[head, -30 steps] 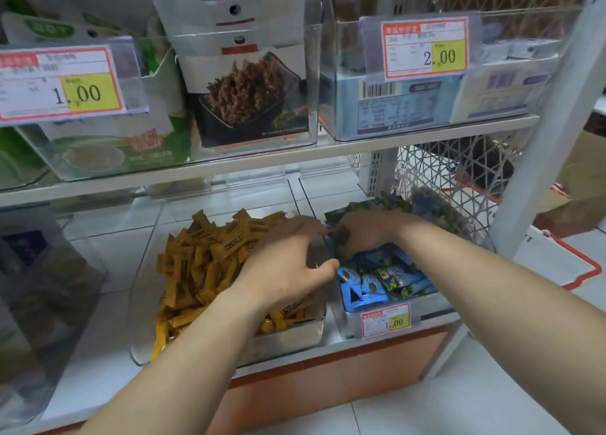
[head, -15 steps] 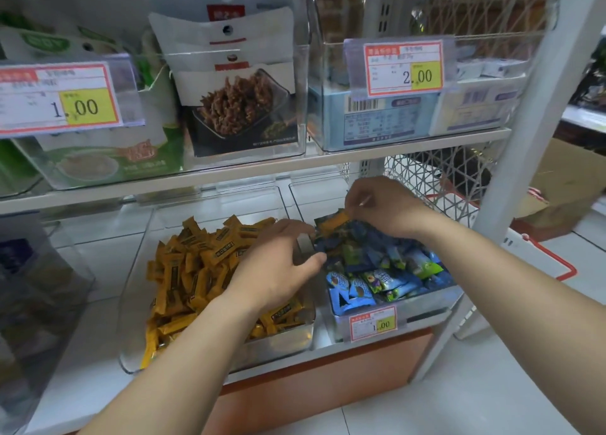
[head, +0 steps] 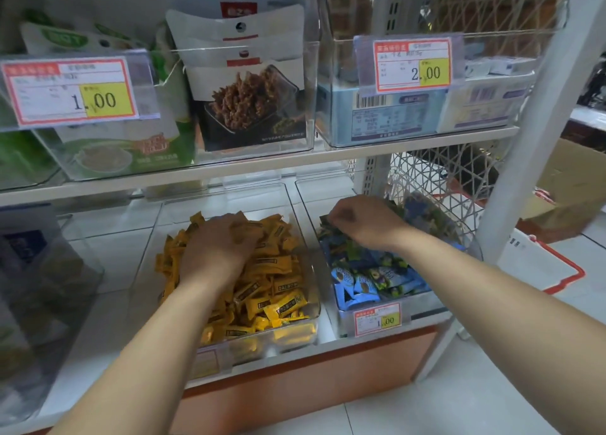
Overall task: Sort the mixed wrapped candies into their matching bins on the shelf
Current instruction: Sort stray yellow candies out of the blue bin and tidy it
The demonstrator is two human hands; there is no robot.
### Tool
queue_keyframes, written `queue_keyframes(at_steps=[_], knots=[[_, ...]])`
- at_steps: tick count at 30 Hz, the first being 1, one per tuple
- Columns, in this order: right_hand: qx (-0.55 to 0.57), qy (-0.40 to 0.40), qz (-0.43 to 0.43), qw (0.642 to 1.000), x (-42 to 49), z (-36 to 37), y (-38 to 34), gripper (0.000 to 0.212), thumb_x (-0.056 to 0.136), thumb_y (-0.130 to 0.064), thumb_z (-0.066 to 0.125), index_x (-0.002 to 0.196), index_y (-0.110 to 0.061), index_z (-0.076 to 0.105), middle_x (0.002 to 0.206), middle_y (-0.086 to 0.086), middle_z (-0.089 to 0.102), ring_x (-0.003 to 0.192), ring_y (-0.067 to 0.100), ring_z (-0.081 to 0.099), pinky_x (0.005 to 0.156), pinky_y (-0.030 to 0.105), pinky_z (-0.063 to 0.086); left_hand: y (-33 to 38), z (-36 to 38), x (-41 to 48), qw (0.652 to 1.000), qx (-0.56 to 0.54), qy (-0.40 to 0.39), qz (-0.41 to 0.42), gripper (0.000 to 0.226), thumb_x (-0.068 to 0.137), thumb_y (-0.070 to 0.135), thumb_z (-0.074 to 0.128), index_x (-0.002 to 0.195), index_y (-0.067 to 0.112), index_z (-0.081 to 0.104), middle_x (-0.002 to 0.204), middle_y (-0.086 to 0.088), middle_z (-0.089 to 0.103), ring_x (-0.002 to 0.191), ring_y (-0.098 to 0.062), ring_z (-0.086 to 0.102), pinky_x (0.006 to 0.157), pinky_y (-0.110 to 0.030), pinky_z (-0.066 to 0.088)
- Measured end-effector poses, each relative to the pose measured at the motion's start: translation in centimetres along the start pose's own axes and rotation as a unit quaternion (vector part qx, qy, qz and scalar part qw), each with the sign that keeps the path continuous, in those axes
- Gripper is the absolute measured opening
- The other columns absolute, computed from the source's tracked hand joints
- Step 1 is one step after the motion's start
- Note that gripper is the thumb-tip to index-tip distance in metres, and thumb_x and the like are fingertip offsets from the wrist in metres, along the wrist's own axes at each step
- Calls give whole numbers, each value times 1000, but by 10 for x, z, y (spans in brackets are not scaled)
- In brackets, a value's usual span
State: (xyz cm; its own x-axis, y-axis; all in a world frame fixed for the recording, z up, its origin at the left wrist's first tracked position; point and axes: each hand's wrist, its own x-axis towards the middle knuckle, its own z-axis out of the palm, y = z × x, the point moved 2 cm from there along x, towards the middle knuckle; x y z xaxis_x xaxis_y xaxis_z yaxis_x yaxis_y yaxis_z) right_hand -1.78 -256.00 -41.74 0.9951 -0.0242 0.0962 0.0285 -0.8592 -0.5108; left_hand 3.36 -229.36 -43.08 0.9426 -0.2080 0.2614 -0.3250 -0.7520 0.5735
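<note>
A clear bin (head: 314, 303) on the lower shelf holds several yellow wrapped candies (head: 278, 290). My left hand (head: 219, 247) lies palm down on that pile, fingers curled around a yellow candy (head: 245, 230). To its right, a second clear bin (head: 341, 323) with a price tag holds blue and green wrapped candies (head: 370, 280). My right hand (head: 364, 220) hovers over the back of this bin. Its fingertips are pinched on a dark-wrapped candy (head: 323, 220).
A white shelf board (head: 262, 169) runs just above both hands and carries clear bins of snack packs. A white upright post (head: 531, 139) stands at the right. Behind it are a wire mesh panel (head: 452, 179) and a cardboard box (head: 570, 188). Another clear bin (head: 39, 287) stands at the left.
My left hand has moved left from the gap between the bins onto the yellow pile. My right hand held a yellow candy half a second ago; now it pinches a dark wrapper.
</note>
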Motion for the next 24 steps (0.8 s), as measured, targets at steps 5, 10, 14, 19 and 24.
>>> queue_keyframes(at_steps=[5, 10, 14, 19, 24], knots=[[-245, -115, 2, 963, 25, 21, 3, 27, 92, -29, 55, 115, -37, 68, 121, -7, 67, 114, 21, 59, 102, 39, 35, 16, 2, -6, 996, -10, 11, 86, 46, 84, 51, 67, 124, 32, 61, 130, 6, 59, 118, -18, 55, 89, -28, 40], [-177, -191, 4, 965, 37, 28, 10, 17, 89, -17, 65, 95, -31, 73, 99, -6, 69, 98, 18, 65, 72, 26, 46, 55, 28, -24, 977, 0, -106, 183, 59, 76, 74, 49, 124, 42, 57, 126, 16, 61, 113, -8, 56, 80, -18, 43], [-163, -169, -18, 972, 37, 31, 12, 22, 86, -18, 69, 72, -35, 62, 77, -13, 59, 83, 16, 61, 65, 26, 43, 70, 41, -28, 956, 69, -136, 250, 59, 79, 70, 45, 128, 39, 57, 137, 17, 53, 124, -8, 48, 94, -22, 41], [-146, -65, -22, 987, 27, 11, 19, 3, 92, -29, 62, 92, -31, 63, 106, -8, 64, 104, 18, 59, 94, 41, 43, 78, 50, -25, 945, 108, -158, 264, 56, 78, 71, 40, 115, 36, 64, 120, 14, 56, 113, -9, 48, 92, -34, 48], [-22, 91, -10, 996, 1, -28, 20, 8, 94, -28, 63, 87, -31, 60, 92, -14, 64, 83, 11, 62, 75, 32, 52, 75, 53, -25, 955, 61, -130, 259, 43, 84, 65, 50, 117, 38, 60, 120, 17, 56, 113, -6, 47, 85, -20, 42]])
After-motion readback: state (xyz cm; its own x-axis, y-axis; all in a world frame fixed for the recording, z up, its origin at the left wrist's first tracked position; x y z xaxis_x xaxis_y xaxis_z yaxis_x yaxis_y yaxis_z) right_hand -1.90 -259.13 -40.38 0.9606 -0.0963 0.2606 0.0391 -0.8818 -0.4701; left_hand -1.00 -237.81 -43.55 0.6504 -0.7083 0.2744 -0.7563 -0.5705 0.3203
